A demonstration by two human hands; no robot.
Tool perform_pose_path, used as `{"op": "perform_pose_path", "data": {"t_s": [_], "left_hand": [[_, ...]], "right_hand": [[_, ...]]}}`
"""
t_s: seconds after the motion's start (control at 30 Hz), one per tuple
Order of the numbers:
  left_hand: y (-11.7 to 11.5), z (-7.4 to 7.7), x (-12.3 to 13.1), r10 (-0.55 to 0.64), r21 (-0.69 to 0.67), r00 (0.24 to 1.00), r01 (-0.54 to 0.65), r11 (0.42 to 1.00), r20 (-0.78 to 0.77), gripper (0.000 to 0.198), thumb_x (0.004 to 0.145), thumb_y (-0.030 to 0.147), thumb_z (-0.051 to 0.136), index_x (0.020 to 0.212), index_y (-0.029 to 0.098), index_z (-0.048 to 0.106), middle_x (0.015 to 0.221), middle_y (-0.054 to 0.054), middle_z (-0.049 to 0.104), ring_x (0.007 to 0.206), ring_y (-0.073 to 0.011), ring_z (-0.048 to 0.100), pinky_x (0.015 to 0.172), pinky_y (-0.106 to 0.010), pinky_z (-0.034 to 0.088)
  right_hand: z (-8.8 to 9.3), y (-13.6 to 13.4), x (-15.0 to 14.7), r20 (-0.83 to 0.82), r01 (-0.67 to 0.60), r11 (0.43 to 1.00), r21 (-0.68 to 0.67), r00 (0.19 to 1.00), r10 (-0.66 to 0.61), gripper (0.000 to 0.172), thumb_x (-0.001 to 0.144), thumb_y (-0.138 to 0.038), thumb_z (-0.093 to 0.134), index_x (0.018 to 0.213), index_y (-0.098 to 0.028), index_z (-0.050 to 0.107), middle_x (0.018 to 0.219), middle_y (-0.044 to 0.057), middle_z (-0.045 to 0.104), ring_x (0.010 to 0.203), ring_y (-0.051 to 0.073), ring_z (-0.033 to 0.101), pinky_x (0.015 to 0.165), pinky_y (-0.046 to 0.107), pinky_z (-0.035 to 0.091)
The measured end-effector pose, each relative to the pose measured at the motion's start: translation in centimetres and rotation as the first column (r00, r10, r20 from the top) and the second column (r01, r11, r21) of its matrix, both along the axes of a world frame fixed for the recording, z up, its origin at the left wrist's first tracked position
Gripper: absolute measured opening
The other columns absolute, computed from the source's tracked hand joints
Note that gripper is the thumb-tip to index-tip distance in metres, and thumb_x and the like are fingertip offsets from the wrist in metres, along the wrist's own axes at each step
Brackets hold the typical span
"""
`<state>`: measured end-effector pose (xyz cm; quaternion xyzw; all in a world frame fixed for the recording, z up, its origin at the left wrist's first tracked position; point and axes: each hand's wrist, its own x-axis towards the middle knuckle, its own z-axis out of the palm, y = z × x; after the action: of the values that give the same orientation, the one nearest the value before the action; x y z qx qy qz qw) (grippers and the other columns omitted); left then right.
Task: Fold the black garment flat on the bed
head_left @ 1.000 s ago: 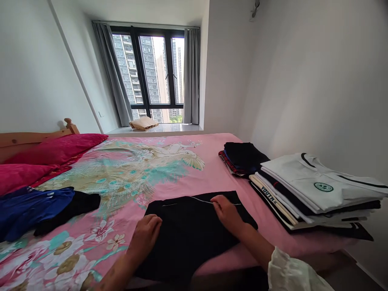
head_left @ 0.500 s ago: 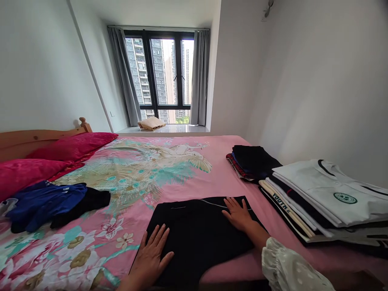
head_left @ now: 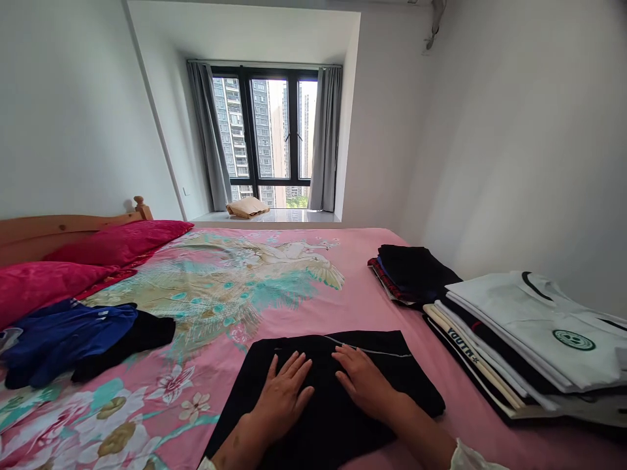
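Note:
A black garment with a thin grey line of piping (head_left: 392, 372), which looks like a pair of shorts, lies spread flat on the near edge of the bed. My left hand (head_left: 285, 397) rests palm down on its left half, fingers stretched out. Close beside it, my right hand (head_left: 365, 378) lies flat near the garment's upper middle, its fingers extended just below the piping. Neither hand grips the cloth. The lower end of the garment runs out of view beneath my forearms.
To the right is a tall stack of folded shirts (head_left: 543, 333), a white one on top. Behind it sits a smaller folded pile (head_left: 416, 274), black on top. Rumpled blue and black clothes (head_left: 83, 336) lie at left, near red pillows (head_left: 127, 241). A pink flowered sheet (head_left: 274, 300) covers the bed.
Both hands have slid inward over the black garment and are now close together; the left also moved farther up it. The view has tilted slightly upward.

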<state>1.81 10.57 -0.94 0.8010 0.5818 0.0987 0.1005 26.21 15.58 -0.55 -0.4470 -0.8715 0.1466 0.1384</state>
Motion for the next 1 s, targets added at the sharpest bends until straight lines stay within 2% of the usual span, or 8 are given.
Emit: {"op": "perform_pose_path", "data": {"t_s": [0.07,0.13,0.2,0.3,0.43,0.63,0.83,1.0], "left_hand": [[1.4,-0.8,-0.9,0.116,-0.048,0.992,-0.119,0.992,-0.045,0.059,0.09,0.054,0.029,0.143,0.028,0.029,0.153,-0.002,0.025,0.142,-0.0246,0.017,0.113,-0.058,-0.001],[2.3,-1.9,-2.8,0.285,-0.086,0.953,-0.294,0.952,-0.101,0.063,0.089,0.054,0.029,0.145,0.023,0.026,0.154,-0.003,0.019,0.143,-0.0254,0.012,0.112,-0.059,-0.001],[2.8,-2.8,-4.6,0.368,-0.093,0.921,-0.381,0.92,-0.133,0.066,0.088,0.054,0.028,0.145,0.021,0.022,0.155,-0.002,0.014,0.143,-0.0242,0.009,0.113,-0.058,0.001],[2.8,-3.6,-5.9,0.367,-0.071,0.918,-0.381,0.922,-0.152,0.069,0.087,0.057,0.026,0.146,0.021,0.02,0.155,0.0,0.012,0.144,-0.0227,0.006,0.113,-0.056,-0.001],[2.6,-4.0,-5.7,0.377,-0.048,0.914,-0.388,0.92,-0.149,0.069,0.087,0.058,0.025,0.146,0.022,0.021,0.154,0.001,0.013,0.144,-0.0225,0.008,0.113,-0.056,-0.002],[2.6,-3.9,-5.8,0.37,-0.045,0.916,-0.381,0.924,-0.152,0.069,0.086,0.056,0.026,0.146,0.021,0.021,0.154,-0.001,0.012,0.144,-0.0232,0.008,0.113,-0.055,-0.001],[1.4,-1.3,-3.8,0.39,-0.084,0.902,-0.409,0.909,-0.184,0.066,0.085,0.049,0.029,0.144,0.019,0.025,0.153,-0.004,0.015,0.143,-0.0259,0.011,0.111,-0.061,-0.002],[-2.0,-1.9,-1.5,0.238,-0.088,0.968,-0.245,0.966,-0.084,0.065,0.083,0.059,0.036,0.142,0.033,0.027,0.152,0.0,0.016,0.142,-0.0292,0.015,0.112,-0.061,0.0]], "right_hand": [[-0.5,1.1,1.8,0.064,0.033,0.999,0.007,0.997,-0.034,0.048,0.091,-0.037,0.035,0.134,-0.019,0.048,0.145,0.007,0.042,0.137,0.022,0.03,0.114,0.047,0.016],[-1.8,2.3,4.6,0.16,0.156,0.988,-0.01,0.975,-0.153,0.052,0.091,-0.041,0.032,0.136,-0.018,0.044,0.147,0.008,0.037,0.139,0.024,0.026,0.114,0.052,0.009],[-3.5,3.3,7.2,0.223,0.276,0.961,-0.021,0.938,-0.265,0.058,0.091,-0.046,0.029,0.142,-0.018,0.035,0.151,0.008,0.029,0.14,0.024,0.022,0.113,0.055,0.008],[-5.6,4.0,9.2,0.248,0.323,0.946,0.003,0.917,-0.313,0.062,0.091,-0.05,0.026,0.145,-0.019,0.027,0.153,0.006,0.022,0.141,0.024,0.017,0.112,0.057,0.005],[-6.5,4.1,8.9,0.231,0.32,0.947,0.032,0.92,-0.318,0.061,0.091,-0.052,0.025,0.145,-0.023,0.027,0.153,0.005,0.024,0.141,0.025,0.017,0.112,0.059,0.003],[-6.5,4.0,8.6,0.218,0.336,0.941,0.043,0.916,-0.337,0.06,0.09,-0.052,0.027,0.144,-0.025,0.03,0.152,0.005,0.025,0.141,0.026,0.019,0.111,0.06,0.003],[-5.4,3.9,7.7,0.26,0.334,0.942,0.033,0.907,-0.331,0.059,0.09,-0.048,0.03,0.143,-0.023,0.033,0.151,0.007,0.026,0.14,0.029,0.02,0.109,0.063,0.0],[-4.6,1.4,5.8,0.127,0.257,0.96,0.109,0.954,-0.27,0.054,0.091,-0.05,0.032,0.14,-0.028,0.038,0.148,0.005,0.032,0.138,0.031,0.024,0.11,0.063,0.004]]}}
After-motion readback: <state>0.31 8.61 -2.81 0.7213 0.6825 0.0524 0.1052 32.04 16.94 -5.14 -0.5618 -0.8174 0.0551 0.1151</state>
